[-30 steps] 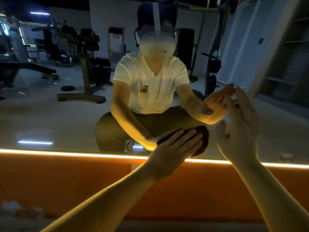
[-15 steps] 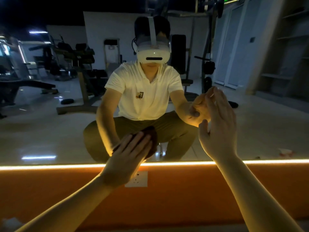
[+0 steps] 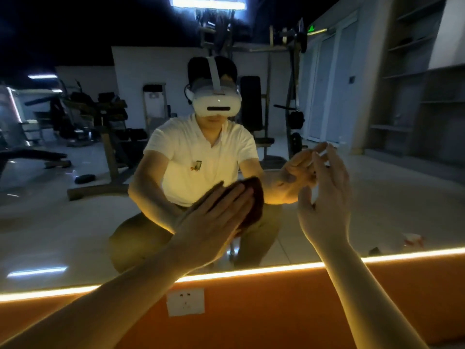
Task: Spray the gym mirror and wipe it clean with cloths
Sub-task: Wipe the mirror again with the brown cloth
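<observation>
The gym mirror [image 3: 63, 222] fills most of the head view above a glowing light strip. My left hand [image 3: 214, 220] lies flat with straight fingers and presses a dark red cloth [image 3: 254, 200] against the glass, low in the middle. My right hand [image 3: 324, 197] is raised to the right of it, fingers straight and spread, its fingertips at the glass. Something small and white shows at its fingertips; I cannot tell what it is. No spray bottle is in view.
An orange wall panel [image 3: 276, 311] runs below the light strip [image 3: 239, 273], with a white wall socket [image 3: 185, 302] on it. The mirror reflects a crouching person, weight benches and racks. A crumpled red and white scrap [image 3: 412, 240] lies reflected at the lower right.
My left hand swept the cloth from right to left along the mirror's bottom, then up and back to the right. The view tilted upward. My right hand stayed raised at the glass.
</observation>
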`<state>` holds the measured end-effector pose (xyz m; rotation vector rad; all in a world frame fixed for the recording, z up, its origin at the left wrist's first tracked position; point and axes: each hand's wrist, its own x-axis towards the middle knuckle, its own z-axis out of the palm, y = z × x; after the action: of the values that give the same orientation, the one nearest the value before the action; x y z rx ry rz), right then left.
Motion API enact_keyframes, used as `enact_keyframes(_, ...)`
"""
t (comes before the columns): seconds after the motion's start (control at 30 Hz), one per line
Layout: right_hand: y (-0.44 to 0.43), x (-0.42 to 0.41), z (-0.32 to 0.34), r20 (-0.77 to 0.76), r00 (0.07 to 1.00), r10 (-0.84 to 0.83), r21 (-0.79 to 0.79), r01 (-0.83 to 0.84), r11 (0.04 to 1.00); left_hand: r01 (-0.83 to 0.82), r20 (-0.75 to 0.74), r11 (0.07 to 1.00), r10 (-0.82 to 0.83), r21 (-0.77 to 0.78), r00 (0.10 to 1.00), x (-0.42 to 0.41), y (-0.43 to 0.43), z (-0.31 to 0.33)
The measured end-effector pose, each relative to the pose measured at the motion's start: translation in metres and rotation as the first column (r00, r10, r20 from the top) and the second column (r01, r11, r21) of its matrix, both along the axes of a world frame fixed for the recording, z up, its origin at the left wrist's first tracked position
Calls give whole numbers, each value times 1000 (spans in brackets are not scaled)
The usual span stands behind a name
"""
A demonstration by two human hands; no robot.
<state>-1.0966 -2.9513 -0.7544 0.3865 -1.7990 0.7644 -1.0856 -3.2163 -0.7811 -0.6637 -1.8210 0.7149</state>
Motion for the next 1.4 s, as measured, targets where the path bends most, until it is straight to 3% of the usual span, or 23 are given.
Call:
enact_keyframes(0.13, -15, -2, -1, -39, 999, -5, -30, 3, 1000, 68, -48, 954, -56, 292, 997, 17, -1, 51)
enact_keyframes(0.2, -18, -1, -2, -28, 1000, 0, -52, -1, 999, 80, -20, 934, -78, 349, 997, 16, 13, 49)
enact_keyframes(0.27, -17, 0, -1, -14, 1000, 2, -46, -3, 999, 59, 14, 962, -65, 266, 998, 7, 25, 25)
enact_keyframes(0.33, -15, 3, -1, -1, 1000, -7, -24, 7, 1000, 44, 18, 999, -44, 8, 999, -10, 28, -12)
enact_keyframes(0.4, -14, 5, -1, 15, 1000, -8, -5, 8, 1000, 35, 11, 975, -34, -221, 999, -24, 21, -31)
enact_keyframes(0.47, -15, 7, 1, 13, 1000, 2, 3, -2, 1000, 64, 19, 963, -61, -262, 998, -24, 14, -20)
enact_keyframes(0.6, -23, 9, 14, -23, 999, 27, 41, -26, 999, 87, 106, 995, -81, -55, 991, 7, 6, 66)
enact_keyframes(0.73, -32, 13, 31, -27, 998, 58, 18, -58, 998, 53, -71, 954, -33, 294, 997, 21, 1, 177)
enact_keyframes(0.87, -38, 16, 35, -10, 998, 58, -2, -58, 998, 122, -89, 881, -91, 457, 992, 17, 22, 164)
enact_keyframes(0.93, -39, 18, 35, 13, 999, 47, -7, -47, 999, 115, 41, 940, -136, 322, 990, 15, 31, 125)
enact_keyframes(1.03, -42, 20, 40, 7, 999, 33, -4, -33, 999, 109, 132, 983, -90, -149, 987, 14, 13, 94)
enact_keyframes(1.1, -48, 21, 48, -8, 999, 41, -20, -41, 999, 103, 125, 970, -76, -221, 989, 12, 3, 116)
enact_keyframes(1.13, -52, 22, 52, -16, 999, 52, -19, -52, 998, 92, 85, 977, -77, -194, 993, 13, 4, 137)
enact_keyframes(1.27, -61, 17, 72, -23, 999, 47, 40, -46, 998, 110, -109, 968, -87, 226, 990, 10, 6, 257)
enact_keyframes(1.33, -60, 12, 91, -42, 999, 23, 66, -20, 998, 133, -221, 931, -58, 341, 973, 11, 3, 301)
enact_keyframes(1.4, -61, 10, 117, -81, 997, -4, 77, 10, 997, 152, -251, 906, -52, 394, 966, 9, 7, 305)
